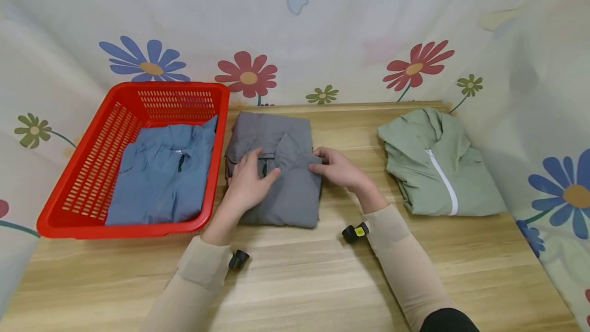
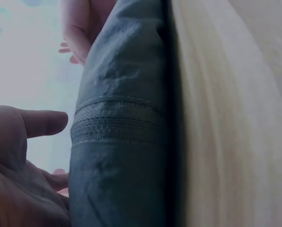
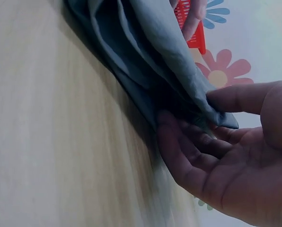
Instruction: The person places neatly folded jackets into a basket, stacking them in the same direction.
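A folded grey jacket (image 1: 295,188) lies on the wooden table, its collar and a short dark zip facing up. My left hand (image 1: 249,182) rests over the jacket's left part near the zip, fingers loosely spread and thumb apart from them. In the left wrist view, that hand's thumb (image 2: 48,123) stands free above the cloth. At the right side, my right hand (image 1: 342,168) pinches a corner of the collar. The right wrist view shows its thumb (image 3: 235,98) on top of the grey cloth (image 3: 174,61) and the fingers curled underneath.
Left of the grey jacket stands a red plastic basket (image 1: 216,168) holding a folded blue jacket (image 1: 156,183). A folded green jacket (image 1: 428,173) with a white zip lies at the table's right. A flower-printed cloth (image 1: 341,29) hangs behind the table (image 1: 295,281).
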{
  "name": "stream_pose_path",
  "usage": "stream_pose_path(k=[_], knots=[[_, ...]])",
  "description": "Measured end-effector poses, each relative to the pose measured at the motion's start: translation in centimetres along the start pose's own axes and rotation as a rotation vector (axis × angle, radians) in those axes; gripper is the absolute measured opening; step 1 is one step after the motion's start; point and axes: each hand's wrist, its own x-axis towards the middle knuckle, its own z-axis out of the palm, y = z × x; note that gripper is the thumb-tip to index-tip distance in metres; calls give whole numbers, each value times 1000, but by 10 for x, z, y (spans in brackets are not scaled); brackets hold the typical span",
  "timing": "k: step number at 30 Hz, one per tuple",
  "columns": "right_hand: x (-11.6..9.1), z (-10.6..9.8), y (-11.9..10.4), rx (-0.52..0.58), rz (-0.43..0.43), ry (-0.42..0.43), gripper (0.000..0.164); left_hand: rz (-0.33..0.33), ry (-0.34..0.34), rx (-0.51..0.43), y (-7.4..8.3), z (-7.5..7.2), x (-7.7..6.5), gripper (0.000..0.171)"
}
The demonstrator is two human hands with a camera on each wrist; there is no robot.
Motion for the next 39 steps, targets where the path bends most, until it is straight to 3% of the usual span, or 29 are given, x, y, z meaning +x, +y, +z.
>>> stream_pose_path(k=[13, 21, 30, 39], knots=[[2, 4, -1, 189, 60, -88, 17, 4, -59, -14, -1, -1, 3, 64], [4, 5, 3, 225, 13, -67, 18, 27, -71, -26, 0, -2, 3, 60], [1, -13, 7, 220, 27, -13, 12, 26, 3, -49, -2, 0, 3, 66], [-2, -27, 11, 215, 73, -35, 14, -25, 33, -194, -5, 1, 8, 80]])
